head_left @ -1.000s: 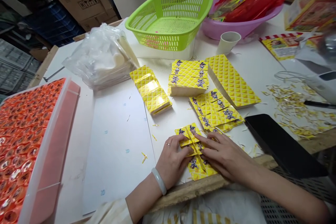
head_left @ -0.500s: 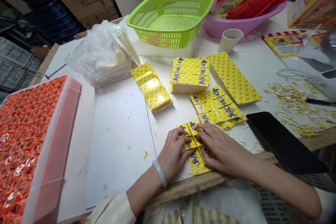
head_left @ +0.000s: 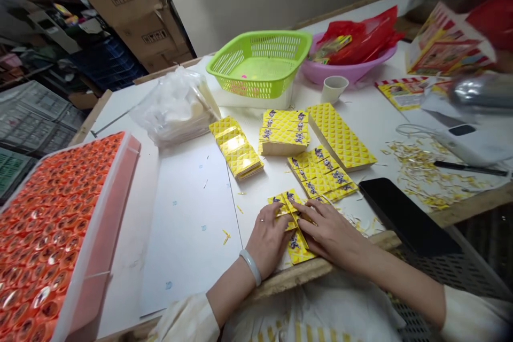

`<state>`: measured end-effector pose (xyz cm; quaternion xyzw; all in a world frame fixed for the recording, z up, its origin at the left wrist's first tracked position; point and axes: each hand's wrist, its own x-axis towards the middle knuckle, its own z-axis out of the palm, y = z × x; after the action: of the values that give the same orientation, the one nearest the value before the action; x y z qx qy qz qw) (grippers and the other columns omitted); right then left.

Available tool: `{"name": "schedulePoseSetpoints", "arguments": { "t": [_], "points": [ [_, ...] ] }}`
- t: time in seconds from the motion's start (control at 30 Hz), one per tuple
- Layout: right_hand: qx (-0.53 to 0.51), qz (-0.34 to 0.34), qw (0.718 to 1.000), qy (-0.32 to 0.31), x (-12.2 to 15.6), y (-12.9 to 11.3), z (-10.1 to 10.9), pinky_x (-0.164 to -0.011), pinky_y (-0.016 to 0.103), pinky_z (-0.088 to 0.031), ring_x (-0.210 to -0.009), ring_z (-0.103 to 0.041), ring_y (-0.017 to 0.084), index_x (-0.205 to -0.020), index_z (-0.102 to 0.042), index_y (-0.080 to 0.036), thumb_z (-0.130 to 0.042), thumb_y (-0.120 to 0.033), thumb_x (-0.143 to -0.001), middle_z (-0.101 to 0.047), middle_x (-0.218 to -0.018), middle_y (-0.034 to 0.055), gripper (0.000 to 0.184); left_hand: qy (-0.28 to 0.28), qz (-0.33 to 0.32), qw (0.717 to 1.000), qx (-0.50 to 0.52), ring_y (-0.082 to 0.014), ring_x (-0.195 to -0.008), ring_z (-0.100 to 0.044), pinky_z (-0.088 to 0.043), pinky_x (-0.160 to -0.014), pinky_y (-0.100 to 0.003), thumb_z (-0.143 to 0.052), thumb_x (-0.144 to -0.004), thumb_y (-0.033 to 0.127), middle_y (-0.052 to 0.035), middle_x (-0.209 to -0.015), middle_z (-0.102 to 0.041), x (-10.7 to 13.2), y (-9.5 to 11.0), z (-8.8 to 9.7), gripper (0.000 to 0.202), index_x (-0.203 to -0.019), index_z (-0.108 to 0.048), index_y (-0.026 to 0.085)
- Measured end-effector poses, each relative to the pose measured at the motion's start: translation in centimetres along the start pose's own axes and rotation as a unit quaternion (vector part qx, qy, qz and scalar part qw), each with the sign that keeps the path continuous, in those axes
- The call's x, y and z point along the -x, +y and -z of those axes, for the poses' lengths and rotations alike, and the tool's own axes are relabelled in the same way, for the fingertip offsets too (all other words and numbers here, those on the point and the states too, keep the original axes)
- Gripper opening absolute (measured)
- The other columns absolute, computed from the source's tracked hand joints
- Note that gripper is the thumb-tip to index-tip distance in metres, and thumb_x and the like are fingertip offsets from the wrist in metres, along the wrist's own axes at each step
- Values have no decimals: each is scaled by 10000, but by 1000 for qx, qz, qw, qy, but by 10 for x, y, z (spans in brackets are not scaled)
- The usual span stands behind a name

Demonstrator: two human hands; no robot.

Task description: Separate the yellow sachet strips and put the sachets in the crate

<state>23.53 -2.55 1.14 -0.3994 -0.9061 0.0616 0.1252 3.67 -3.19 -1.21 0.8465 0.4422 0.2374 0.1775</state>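
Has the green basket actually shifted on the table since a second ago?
No. The green basket sits against the purple basin, with the white cup just in front, as before. Only the head camera tilted, which slides everything down in the picture.

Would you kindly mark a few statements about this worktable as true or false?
1. Both hands rest on yellow printed cards at the table's near edge. True: the left hand and right hand press on the cards.
2. The green basket is full of cards. False: it is nearly empty.
3. A white cup stands beside the purple bowl. True.
4. The tray on the left holds blue items. False: they are orange.
5. The left wrist is bare. False: it wears a pale bangle.
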Motion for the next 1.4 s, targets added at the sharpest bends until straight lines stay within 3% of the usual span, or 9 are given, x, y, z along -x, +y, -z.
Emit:
{"name": "schedulePoseSetpoints", "arguments": {
  "t": [0.13,0.3,0.43,0.57,0.83,0.97,1.17,1.3,1.4],
  "points": [
    [-40,-35,995,79,2,-7,14,-910,481,-451,-1114,-461,266,-976,-589,-189,-524,-158,-815,-547,-1274,109,176,64,130,963,226,-303,-1374,-203,-260,-1094,-561,-642,-812,306,-166,-1464,-216,7,12,17,706,-1386,-244,205],
    [-55,-44,980,185,6,-33,29,-977,526,-397,-1222,-388,292,-1070,-547,-224,-537,-153,-814,-439,-1363,112,265,-51,181,772,608,-278,-1171,-523,-451,-967,-456,-610,-840,408,-133,-1273,-540,13,37,39,568,-1321,-383,209],
    [-177,-143,931,284,22,-51,41,-897,457,-490,-1183,-462,277,-1309,-347,-252,-595,-250,-818,-373,-1346,158,551,-14,199,712,673,-253,-1066,-602,-511,-879,-361,-729,-749,354,-99,-1259,-569,18,50,52,581,-1251,-461,234],
    [-432,-177,868,172,59,-61,40,-678,257,-561,-750,-617,124,-1380,-229,-313,-606,-236,-822,-570,-1064,48,679,-63,273,672,686,-178,-680,-696,-548,-552,-230,-722,-760,340,-101,-1139,-635,28,59,52,570,-1238,-423,252],
    [-500,-226,805,225,121,-97,3,-708,237,-509,-800,-617,150,-826,-662,-204,-639,-217,-791,-640,-855,43,43,-189,311,576,732,-36,-394,-546,-428,-411,-97,-708,-789,288,11,-671,-647,57,76,-7,296,-1036,-581,186],
    [-545,-279,733,296,148,-103,-24,-694,257,-511,-749,-628,158,-703,-658,-194,-663,-278,-784,-654,-759,42,116,-207,313,577,726,18,-312,-424,-328,-337,-86,-746,-743,287,-13,-775,-671,56,88,-38,314,-1012,-624,179],
    [-524,-347,698,343,193,-96,-40,-701,273,-523,-761,-656,178,-715,-685,-206,-694,-287,-757,-697,-788,55,91,-208,338,632,665,7,-345,-452,-282,-340,-111,-777,-704,327,-81,-912,-687,34,110,-59,397,-1038,-653,152],
    [-518,-369,690,346,206,-92,-34,-692,263,-516,-739,-650,170,-696,-695,-205,-705,-306,-747,-700,-763,47,114,-253,333,625,659,25,-276,-303,-180,-305,-111,-743,-730,401,-3,-603,-627,26,119,-73,404,-1043,-660,161],
    [-571,-369,638,361,208,-89,-27,-653,244,-503,-694,-625,152,-645,-676,-191,-723,-319,-727,-672,-701,31,159,-279,317,620,662,16,-250,-256,-195,-297,-106,-681,-774,459,46,-458,-525,22,121,-78,395,-1031,-667,159]
  ]
}}
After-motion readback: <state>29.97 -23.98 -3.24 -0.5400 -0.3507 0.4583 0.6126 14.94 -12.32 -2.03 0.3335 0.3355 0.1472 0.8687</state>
